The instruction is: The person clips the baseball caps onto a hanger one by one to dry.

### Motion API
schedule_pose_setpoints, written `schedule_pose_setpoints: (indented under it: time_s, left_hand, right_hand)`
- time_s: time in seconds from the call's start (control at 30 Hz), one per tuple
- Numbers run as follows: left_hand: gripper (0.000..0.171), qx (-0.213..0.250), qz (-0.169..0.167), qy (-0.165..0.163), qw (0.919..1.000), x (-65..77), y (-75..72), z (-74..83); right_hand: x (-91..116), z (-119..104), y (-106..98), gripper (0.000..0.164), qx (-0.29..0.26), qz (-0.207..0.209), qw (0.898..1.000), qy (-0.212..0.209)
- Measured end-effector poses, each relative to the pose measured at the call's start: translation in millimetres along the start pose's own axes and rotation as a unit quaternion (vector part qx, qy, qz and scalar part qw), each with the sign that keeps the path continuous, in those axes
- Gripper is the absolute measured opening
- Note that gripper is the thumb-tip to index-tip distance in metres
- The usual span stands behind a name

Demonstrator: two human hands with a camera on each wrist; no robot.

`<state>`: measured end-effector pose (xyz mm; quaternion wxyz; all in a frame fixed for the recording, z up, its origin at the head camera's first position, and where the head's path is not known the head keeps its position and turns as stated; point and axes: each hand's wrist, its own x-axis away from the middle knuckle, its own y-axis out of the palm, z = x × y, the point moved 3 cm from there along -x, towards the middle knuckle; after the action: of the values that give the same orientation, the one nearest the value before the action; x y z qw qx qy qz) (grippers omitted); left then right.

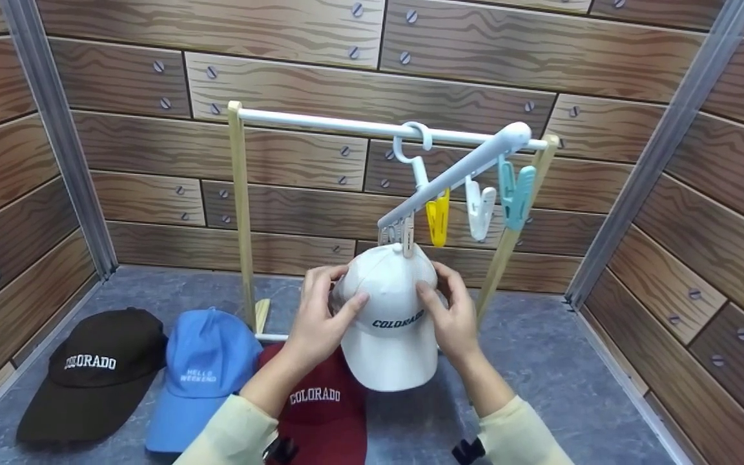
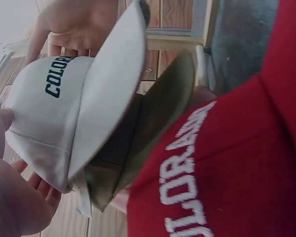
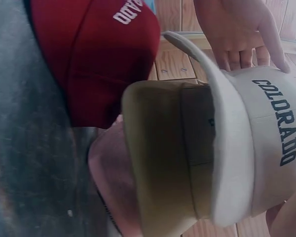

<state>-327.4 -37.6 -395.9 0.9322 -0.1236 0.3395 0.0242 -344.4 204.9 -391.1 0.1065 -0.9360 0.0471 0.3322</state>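
Observation:
A white cap point(image 1: 388, 284) with dark COLORADO lettering hangs beneath a pale clothespin point(image 1: 409, 237) on a white clip hanger point(image 1: 456, 173). My left hand point(image 1: 321, 310) holds its left side, thumb on the front and fingers toward the back. On the opposite side my right hand point(image 1: 454, 313) grips it the same way. The brim points down toward me. Behind it, the right wrist view shows an olive cap point(image 3: 160, 158) and a pink cap point(image 3: 113, 170), both mostly hidden from the head view.
The hanger hooks over a rack's white rail point(image 1: 320, 121). A yellow clip point(image 1: 437, 219), a white clip point(image 1: 479, 210) and a teal clip point(image 1: 516, 194) dangle from it. On the grey table lie a black cap point(image 1: 97, 378), a blue cap point(image 1: 207, 368) and a dark red cap point(image 1: 323, 420).

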Motion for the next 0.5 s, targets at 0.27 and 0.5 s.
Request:
schedule_pose_setpoints:
  time_s: [0.27, 0.5]
  left_hand:
    - [0.067, -0.044, -0.024, -0.009, 0.9987, 19.6, -4.7, -7.2]
    - [0.071, -0.046, -0.040, 0.000, 0.9982, 29.6, -6.9, -12.4]
  right_hand:
    - [19.9, 10.0, -2.7, 0.050, -0.005, -0.017, 1.000, 0.023]
    - [30.7, 16.9, -5.8, 0.051, -0.012, -0.008, 0.999, 0.038]
